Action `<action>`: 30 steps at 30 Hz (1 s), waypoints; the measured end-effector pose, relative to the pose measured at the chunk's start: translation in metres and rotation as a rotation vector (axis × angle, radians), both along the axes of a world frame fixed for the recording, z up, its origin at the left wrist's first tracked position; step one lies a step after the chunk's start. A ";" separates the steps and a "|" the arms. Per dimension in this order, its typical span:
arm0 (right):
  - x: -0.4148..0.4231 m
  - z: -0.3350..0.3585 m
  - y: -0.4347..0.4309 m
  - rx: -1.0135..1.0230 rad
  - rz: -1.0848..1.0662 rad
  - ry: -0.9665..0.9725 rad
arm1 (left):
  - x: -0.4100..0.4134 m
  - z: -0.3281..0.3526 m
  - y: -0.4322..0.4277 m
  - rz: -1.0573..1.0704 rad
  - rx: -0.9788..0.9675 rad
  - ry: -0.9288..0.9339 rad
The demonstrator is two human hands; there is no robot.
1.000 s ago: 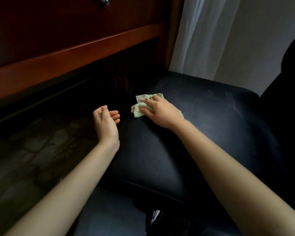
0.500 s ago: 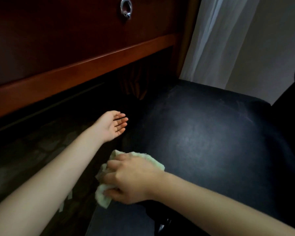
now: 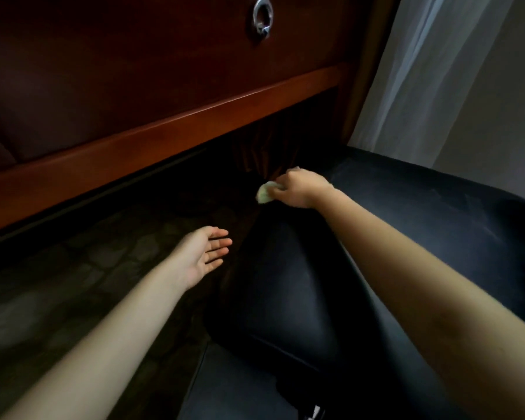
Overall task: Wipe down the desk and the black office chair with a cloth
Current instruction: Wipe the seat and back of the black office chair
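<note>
The black office chair seat (image 3: 422, 237) fills the right and lower middle of the view. My right hand (image 3: 300, 189) grips a crumpled pale green cloth (image 3: 265, 194) at the seat's far left corner, close under the desk. My left hand (image 3: 205, 257) hovers open, palm up and fingers straight, just left of the seat's edge, holding nothing. The dark wooden desk (image 3: 164, 137) runs across the top left, with a drawer front and a silver ring pull (image 3: 262, 18).
A dark patterned carpet (image 3: 73, 283) lies under the desk to the left. A white curtain (image 3: 422, 71) and a grey wall (image 3: 503, 110) stand behind the chair at the right. The chair's base shows dimly at the bottom.
My right hand has carried the cloth from the seat's near left edge to its far left corner. My left hand stays open and has shifted slightly.
</note>
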State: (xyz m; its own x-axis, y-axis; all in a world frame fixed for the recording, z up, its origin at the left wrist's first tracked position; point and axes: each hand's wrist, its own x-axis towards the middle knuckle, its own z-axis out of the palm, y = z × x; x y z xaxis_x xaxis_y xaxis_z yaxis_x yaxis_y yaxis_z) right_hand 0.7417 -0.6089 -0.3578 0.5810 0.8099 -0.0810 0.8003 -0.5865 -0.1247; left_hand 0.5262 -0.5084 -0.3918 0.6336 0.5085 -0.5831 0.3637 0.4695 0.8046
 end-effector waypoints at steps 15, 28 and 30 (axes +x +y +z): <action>-0.161 0.001 -0.074 0.149 0.745 0.145 | 0.043 -0.009 -0.011 -0.214 0.031 0.069; 0.053 -0.005 -0.024 0.195 0.093 0.109 | 0.077 0.005 -0.020 -0.061 0.158 -0.022; 0.081 -0.006 -0.028 0.221 -0.006 0.100 | 0.081 0.000 -0.030 -0.055 0.281 -0.048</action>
